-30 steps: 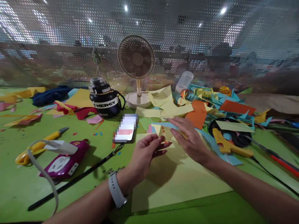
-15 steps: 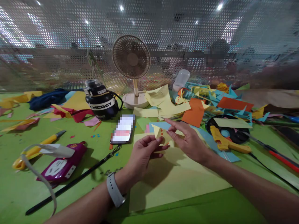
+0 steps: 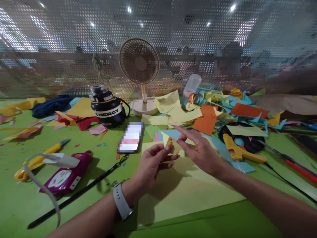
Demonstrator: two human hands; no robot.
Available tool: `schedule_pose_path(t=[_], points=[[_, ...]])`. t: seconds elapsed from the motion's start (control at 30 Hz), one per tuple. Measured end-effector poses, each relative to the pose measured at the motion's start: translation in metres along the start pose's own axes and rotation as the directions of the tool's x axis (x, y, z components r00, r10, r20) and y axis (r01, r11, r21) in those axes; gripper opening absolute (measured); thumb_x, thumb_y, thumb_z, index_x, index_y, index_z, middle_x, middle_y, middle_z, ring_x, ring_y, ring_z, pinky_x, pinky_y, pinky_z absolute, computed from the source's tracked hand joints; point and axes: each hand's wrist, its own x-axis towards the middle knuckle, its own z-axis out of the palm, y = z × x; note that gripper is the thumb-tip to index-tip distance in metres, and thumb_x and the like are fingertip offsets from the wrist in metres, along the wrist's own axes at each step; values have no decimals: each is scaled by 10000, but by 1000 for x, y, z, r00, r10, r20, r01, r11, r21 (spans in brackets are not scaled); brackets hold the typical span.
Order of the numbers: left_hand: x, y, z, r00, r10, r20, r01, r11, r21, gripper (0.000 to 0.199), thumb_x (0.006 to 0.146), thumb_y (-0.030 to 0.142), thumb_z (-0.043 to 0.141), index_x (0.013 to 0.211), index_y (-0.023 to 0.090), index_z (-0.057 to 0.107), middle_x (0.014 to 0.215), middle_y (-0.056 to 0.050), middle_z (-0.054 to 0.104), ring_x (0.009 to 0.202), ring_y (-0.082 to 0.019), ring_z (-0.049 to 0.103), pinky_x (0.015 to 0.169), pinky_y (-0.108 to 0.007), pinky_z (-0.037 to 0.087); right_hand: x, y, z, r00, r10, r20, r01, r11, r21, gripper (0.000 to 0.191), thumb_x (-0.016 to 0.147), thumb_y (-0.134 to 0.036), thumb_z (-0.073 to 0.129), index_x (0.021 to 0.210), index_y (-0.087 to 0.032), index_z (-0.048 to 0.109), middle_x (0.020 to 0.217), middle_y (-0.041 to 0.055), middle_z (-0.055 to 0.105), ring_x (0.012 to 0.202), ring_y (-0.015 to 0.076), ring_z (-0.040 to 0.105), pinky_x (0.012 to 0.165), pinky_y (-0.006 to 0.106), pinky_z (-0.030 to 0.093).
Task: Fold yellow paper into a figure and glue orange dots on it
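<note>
Across the green tabletop [image 3: 19, 205], a large pale-yellow sheet [image 3: 193, 188] lies at the near middle. Above it, the right hand [image 3: 198, 148] hovers at right, one finger stretched leftward; whether that grip holds anything, I cannot tell. The left hand [image 3: 153, 162] has its grip pinched on a small yellow paper [image 3: 166, 138], just left of the right fingertips. The paper's long axis seems to slant far left to near right. Orange spots [image 3: 171, 141] mark it.

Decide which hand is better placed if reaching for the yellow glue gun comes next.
Probably the right hand: it is nearer the glue gun, while the left hand, farther away, holds the small yellow paper.
</note>
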Motion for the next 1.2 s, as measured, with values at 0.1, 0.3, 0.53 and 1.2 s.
schedule_pose_path(t=[0.1,0.3,0.53,1.2], points=[[-1,-1,-1,1000,3,2,-3,1000,5,230,654,279,805,735,168,621,732,-10,709,698,-147,702,501,-159,484,0,1,0,1000,4,3,-4,1000,-5,445,903,-238,487,1346,-280,463,908,42,662,910,206,599,890,435,458],[0,-1,-2,1000,7,11,-7,1000,14,207,681,288,785,762,171,635,739,-5,699,721,-151,703,503,-162,482,0,2,1,1000,-1,-12,1,1000,4,456,898,-238,493,1350,-278,455,932,45,664,930,209,598,889,435,459],[-2,0,1,1000,28,6,-28,999,17,235,665,317,791,790,168,659,729,-4,692,701,-160,701,487,-177,483,1,1,0,1000,14,-18,-14,1000,2,459,881,-232,525,1335,-262,468,896,30,662,890,203,605,900,436,440],[-3,-2,3,996,78,53,-82,994,71,220,701,346,766,800,176,669,730,6,684,709,-148,694,510,-174,494,2,1,1,994,112,5,-112,991,73,467,840,-294,580,1296,-226,508,876,31,661,879,199,603,901,425,421]])
